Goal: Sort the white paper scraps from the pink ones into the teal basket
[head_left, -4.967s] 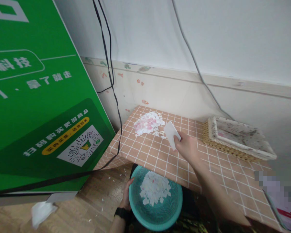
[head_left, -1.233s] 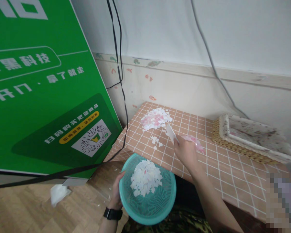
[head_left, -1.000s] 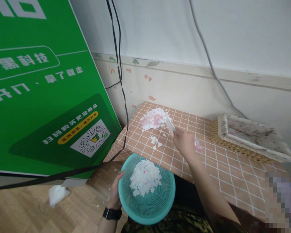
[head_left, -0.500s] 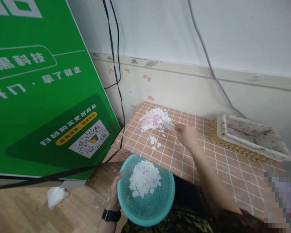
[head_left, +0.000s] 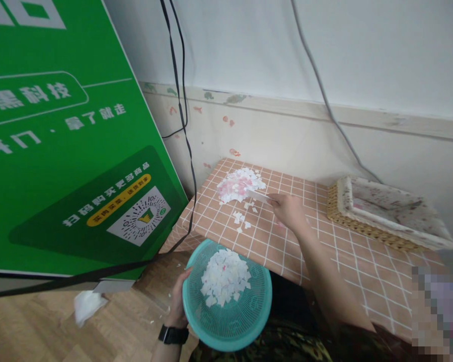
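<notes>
My left hand [head_left: 179,296] grips the rim of a teal plastic basket [head_left: 236,329] just below the table's front edge. Inside lies a heap of white paper scraps [head_left: 225,276]. Over the table, my right hand [head_left: 288,210] holds a flat white strip [head_left: 257,195], whose exact kind I cannot make out. The strip's far end touches or overlaps the right side of a pile of white and pink paper scraps [head_left: 237,185]. Several loose scraps [head_left: 240,220] lie between that pile and the table edge.
A brown checked cloth [head_left: 347,261] covers the table. To the right stands a cloth-lined wicker basket [head_left: 373,231]. A large green panel [head_left: 79,201] rises at left, with black cables [head_left: 191,166] hanging beside it. A white bag [head_left: 87,305] lies on the floor.
My right hand has shifted slightly left with the white strip, whose tip now sits a little lower and further left at the pile's edge. The left hand and teal basket stay put.
</notes>
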`<state>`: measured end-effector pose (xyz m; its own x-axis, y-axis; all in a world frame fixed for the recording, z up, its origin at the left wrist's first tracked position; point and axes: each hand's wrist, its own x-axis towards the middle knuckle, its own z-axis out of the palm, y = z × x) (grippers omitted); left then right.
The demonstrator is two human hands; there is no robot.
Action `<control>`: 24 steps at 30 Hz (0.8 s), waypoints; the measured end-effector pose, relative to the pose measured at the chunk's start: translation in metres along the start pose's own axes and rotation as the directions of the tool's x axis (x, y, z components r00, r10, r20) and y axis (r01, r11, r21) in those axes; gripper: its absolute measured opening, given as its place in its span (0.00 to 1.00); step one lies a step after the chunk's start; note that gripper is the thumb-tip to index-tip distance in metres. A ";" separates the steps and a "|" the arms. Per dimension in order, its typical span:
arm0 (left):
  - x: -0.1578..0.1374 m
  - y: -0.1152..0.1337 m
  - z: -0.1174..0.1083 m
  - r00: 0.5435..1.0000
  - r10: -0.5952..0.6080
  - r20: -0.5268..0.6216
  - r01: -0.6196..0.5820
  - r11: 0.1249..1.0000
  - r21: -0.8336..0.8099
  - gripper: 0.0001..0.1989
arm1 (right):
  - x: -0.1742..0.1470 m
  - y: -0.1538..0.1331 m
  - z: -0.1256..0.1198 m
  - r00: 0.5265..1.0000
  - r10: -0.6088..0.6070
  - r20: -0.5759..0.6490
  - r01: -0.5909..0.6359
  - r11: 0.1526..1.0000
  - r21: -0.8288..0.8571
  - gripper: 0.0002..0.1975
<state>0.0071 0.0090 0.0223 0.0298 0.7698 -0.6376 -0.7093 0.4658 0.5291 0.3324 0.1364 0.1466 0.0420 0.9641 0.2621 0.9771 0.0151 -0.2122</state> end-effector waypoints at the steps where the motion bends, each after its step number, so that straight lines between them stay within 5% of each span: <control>1: 0.000 0.000 0.000 1.000 -0.009 -0.002 0.009 1.000 -0.004 0.06 | 0.000 -0.001 0.002 1.000 -0.011 0.006 0.011 1.000 0.008 0.16; 10: 0.000 0.001 0.000 1.000 -0.015 0.008 0.015 1.000 -0.003 0.06 | -0.019 -0.001 -0.003 0.997 0.064 -0.052 -0.066 0.996 -0.051 0.16; 17: -0.002 0.002 0.004 1.000 -0.019 -0.020 0.019 1.000 0.006 0.06 | -0.027 0.004 -0.005 1.000 -0.028 0.000 0.028 0.999 0.022 0.14; 24: -0.003 0.001 0.006 1.000 -0.018 -0.021 0.018 1.000 -0.024 0.05 | -0.042 -0.002 0.000 0.998 0.022 -0.057 -0.022 1.000 0.000 0.15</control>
<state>0.0100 0.0100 0.0282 0.0280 0.7520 -0.6586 -0.7253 0.4686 0.5042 0.3283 0.0960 0.1363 0.0749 0.9476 0.3107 0.9760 -0.0058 -0.2177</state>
